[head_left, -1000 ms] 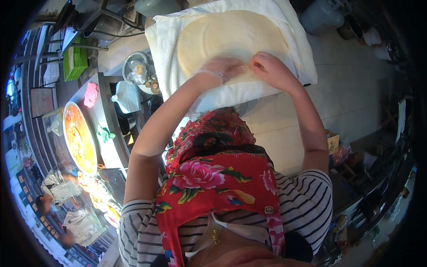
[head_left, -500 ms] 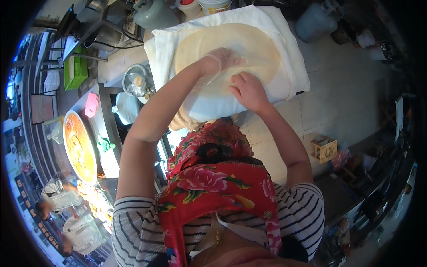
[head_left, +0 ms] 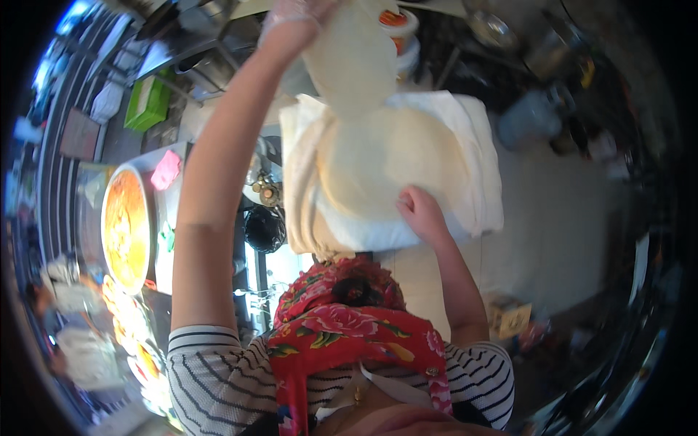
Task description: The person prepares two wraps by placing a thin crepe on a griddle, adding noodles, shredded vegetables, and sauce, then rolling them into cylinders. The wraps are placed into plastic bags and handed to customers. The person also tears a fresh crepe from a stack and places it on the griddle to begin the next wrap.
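Note:
A pile of thin, round, pale flatbreads [head_left: 396, 167] lies on a folded white cloth [head_left: 483, 174] in front of me. My left hand [head_left: 302, 13], in a clear plastic glove, is raised to the far edge of the view. It grips one thin flatbread [head_left: 352, 62], which hangs down with its lower end reaching the pile; the fingertips are partly cut off. My bare right hand [head_left: 420, 207] is curled closed over the near right part of the pile. What is inside its fingers, if anything, is hidden.
A large round pan of orange-red food [head_left: 127, 229] stands at left, beside a pink cloth [head_left: 166, 169]. Farther off are a green crate [head_left: 147, 102], white tubs [head_left: 398, 29] and a gas cylinder [head_left: 529, 116]. A small wooden stool [head_left: 510, 320] stands at right. Blurred people are at lower left.
My left hand has risen from the pile to the far left, lifting a flatbread off it. My right hand stays near the pile's near edge, now more tightly curled. The view has shifted.

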The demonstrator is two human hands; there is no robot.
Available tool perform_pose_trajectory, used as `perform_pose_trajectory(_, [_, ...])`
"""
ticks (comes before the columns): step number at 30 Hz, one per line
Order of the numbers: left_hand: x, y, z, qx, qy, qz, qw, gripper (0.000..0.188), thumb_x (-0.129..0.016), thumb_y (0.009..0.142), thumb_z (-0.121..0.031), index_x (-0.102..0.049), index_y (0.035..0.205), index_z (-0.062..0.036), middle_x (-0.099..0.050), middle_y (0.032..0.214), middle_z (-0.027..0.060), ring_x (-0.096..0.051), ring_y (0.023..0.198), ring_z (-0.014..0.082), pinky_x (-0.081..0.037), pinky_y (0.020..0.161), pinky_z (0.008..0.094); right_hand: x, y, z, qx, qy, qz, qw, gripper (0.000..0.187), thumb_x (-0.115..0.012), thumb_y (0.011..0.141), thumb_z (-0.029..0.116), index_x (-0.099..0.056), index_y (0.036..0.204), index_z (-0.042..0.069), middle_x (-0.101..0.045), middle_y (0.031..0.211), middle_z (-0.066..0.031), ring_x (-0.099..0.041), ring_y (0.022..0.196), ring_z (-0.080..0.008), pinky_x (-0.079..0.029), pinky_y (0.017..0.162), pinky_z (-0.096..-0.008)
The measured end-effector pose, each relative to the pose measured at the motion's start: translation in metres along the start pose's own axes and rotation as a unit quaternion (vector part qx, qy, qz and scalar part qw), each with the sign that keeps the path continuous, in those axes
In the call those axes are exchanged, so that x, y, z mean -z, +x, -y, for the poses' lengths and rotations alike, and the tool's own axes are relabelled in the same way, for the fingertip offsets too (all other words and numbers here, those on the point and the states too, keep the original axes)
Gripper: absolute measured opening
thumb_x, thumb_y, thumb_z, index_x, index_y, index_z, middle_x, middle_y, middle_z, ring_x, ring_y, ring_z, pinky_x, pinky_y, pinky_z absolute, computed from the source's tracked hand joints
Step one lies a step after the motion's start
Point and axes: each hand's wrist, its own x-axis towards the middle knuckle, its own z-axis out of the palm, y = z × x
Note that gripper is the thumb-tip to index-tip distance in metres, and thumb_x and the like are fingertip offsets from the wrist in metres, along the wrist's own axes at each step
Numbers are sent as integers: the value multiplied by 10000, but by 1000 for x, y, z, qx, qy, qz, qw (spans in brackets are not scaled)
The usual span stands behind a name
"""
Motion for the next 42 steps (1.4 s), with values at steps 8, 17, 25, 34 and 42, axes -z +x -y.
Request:
perform_pose_trajectory(8, [93, -178, -12, -56, -179, 110, 976, 381, -613, 960, -388, -683, 952, -13, -660, 836, 250, -630, 812, 438, -506, 740, 502, 7, 71, 100, 155, 193, -143, 958, 315, -729, 833, 37, -655, 1139, 46, -686, 1036, -80, -627, 893, -192, -508, 841, -322])
perform_pose_trajectory(17, [220, -442, 74, 213, -136, 31, 967, 369, -629, 948, -381, -668, 975, -15, -645, 799, 244, -621, 767, 448, -488, 689, 501, -165, 47, 342, 313, 127, 514, 789, 260, -797, 800, 89, -683, 1015, -4, -628, 872, -57, -591, 818, -126, -476, 749, -290])
perform_pose_trajectory(25, [316, -735, 115, 473, -151, 68, 866, 373, -777, 808, -367, -713, 1040, -82, -702, 948, 143, -672, 904, 332, -514, 806, 447, -368, -75, 443, 177, 174, 771, 586, 135, -765, 847, 85, -703, 880, -30, -609, 879, -36, -557, 787, -117, -428, 681, -272])
perform_pose_trajectory(34, [414, -873, 191, 510, -281, -386, 716, 367, -791, 865, -292, -686, 1123, -55, -665, 1074, 44, -636, 988, 161, -522, 872, 303, -523, -83, 592, 503, 54, 585, 634, 158, -747, 860, 150, -690, 868, 4, -584, 782, -42, -560, 765, -141, -458, 702, -293])
perform_pose_trajectory(42, [473, -912, 264, 555, 172, -248, 775, 250, -638, 881, -31, -691, 1125, -54, -706, 1062, 161, -669, 907, 331, -542, 837, 384, -669, -105, 604, 750, 77, 391, 528, 89, -718, 883, 128, -709, 937, 57, -626, 855, -112, -618, 795, -299, -514, 722, -392])
